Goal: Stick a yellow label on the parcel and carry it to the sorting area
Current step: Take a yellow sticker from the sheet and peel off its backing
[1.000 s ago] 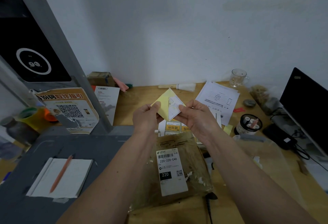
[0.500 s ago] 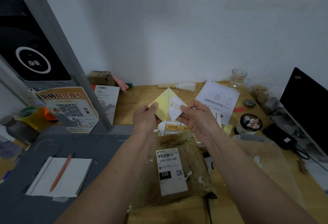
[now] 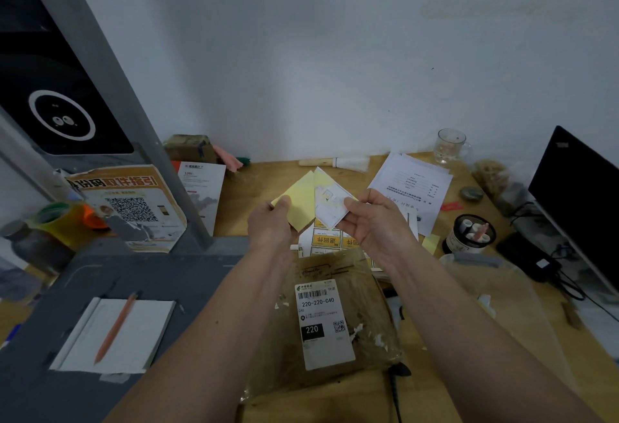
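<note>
Wooden desk surface (image 3: 268, 184) against a white wall. Right of my right hand (image 3: 371, 224), a black round container (image 3: 470, 235) holds white rolls and a pink pen; farther back stands a glass mug (image 3: 450, 146), contents unclear. My left hand (image 3: 271, 221) pinches a yellow sheet (image 3: 301, 201); my right hand pinches the white-backed label (image 3: 331, 206) folded away from it. Below both hands lies the parcel (image 3: 365, 308), brown, plastic-wrapped, bearing a white shipping label (image 3: 321, 322) marked 220-220-C40.
</note>
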The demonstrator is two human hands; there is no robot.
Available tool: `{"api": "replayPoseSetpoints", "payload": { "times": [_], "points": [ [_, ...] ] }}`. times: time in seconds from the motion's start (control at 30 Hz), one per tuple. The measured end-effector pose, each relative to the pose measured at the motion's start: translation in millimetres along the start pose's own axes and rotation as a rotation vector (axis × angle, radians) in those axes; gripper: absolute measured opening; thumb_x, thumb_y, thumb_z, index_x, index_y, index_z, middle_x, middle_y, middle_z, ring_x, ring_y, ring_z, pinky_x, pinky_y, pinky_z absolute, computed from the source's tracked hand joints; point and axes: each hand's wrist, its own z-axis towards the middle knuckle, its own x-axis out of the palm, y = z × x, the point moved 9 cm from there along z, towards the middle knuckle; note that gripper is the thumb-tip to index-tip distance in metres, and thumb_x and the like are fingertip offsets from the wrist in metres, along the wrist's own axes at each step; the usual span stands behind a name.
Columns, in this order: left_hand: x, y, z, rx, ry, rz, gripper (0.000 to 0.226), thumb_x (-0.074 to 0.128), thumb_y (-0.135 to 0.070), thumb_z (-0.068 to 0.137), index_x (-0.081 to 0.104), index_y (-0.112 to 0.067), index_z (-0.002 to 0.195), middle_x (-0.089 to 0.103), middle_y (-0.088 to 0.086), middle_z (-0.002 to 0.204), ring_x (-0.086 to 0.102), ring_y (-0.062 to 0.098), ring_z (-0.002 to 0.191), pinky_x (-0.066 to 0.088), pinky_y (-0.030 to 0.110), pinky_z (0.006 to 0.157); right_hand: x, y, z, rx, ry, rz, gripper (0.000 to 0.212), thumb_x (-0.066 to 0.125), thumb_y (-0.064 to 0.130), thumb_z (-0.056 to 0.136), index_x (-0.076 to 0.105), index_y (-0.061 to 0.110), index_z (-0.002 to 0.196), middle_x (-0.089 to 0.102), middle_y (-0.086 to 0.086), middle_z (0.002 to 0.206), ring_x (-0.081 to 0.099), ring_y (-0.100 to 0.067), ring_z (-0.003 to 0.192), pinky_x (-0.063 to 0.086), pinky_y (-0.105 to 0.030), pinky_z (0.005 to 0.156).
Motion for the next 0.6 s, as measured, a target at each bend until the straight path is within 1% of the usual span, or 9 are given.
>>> {"api": "replayPoseSetpoints", "payload": {
  "times": [0.07,0.13,0.2,0.3,0.43,0.6],
  "points": [
    [0,0,-1,-0.001,-0.008,-0.001,0.007,0.054,-0.018,0.094,0.055,-0.011,0.095,0.058,0.017,0.119,0.060,0.036,0.108,0.057,0.050,0.083,0,0,0,-0.004,0.004,0.008,0.033,0.047,-0.008,0.091,0.039,0.011,0.066,0.068,-0.022,0.095,0.074,-0.024,0.073,0.059,-0.029,0.058],
    [0,-1,-4,0.000,-0.015,-0.012,0.010,0.052,-0.017,0.095,0.054,-0.012,0.087,0.059,0.017,0.116,0.061,0.036,0.108,0.058,0.049,0.081,1,0,-1,-0.006,0.010,0.015,0.032,0.046,-0.009,0.091,0.039,0.011,0.066,0.068,-0.022,0.097,0.074,-0.024,0.074,0.059,-0.029,0.058],
    [3,-3,-8,0.004,-0.013,-0.040,0.014,0.050,-0.015,0.096,0.052,-0.012,0.082,0.059,0.017,0.115,0.061,0.035,0.107,0.060,0.043,0.072,1,0,-1,-0.005,0.017,0.031,0.033,0.046,-0.009,0.091,0.039,0.010,0.065,0.068,-0.023,0.098,0.074,-0.025,0.076,0.060,-0.030,0.060],
    [4,-4,-11,0.009,-0.021,-0.065,0.015,0.050,-0.013,0.096,0.051,-0.012,0.081,0.056,0.017,0.118,0.058,0.035,0.110,0.060,0.036,0.061,1,0,-2,-0.006,0.024,0.061,0.033,0.045,-0.008,0.092,0.039,0.010,0.065,0.068,-0.023,0.098,0.073,-0.027,0.079,0.060,-0.031,0.061],
    [6,-5,-12,0.018,-0.037,-0.050,0.012,0.050,-0.013,0.095,0.052,-0.011,0.084,0.053,0.018,0.122,0.056,0.038,0.112,0.060,0.033,0.052,0,0,-4,-0.008,0.012,0.085,0.032,0.042,-0.006,0.094,0.038,0.009,0.066,0.066,-0.022,0.099,0.068,-0.031,0.090,0.060,-0.030,0.060],
    [5,-4,-13,0.003,-0.049,-0.038,0.014,0.051,-0.014,0.095,0.051,-0.013,0.081,0.047,0.015,0.122,0.055,0.041,0.111,0.059,0.028,0.047,-11,6,-5,-0.034,-0.035,0.080,0.030,0.041,-0.005,0.095,0.039,0.009,0.068,0.068,-0.019,0.095,0.069,-0.028,0.088,0.059,-0.028,0.060]
  ]
}}
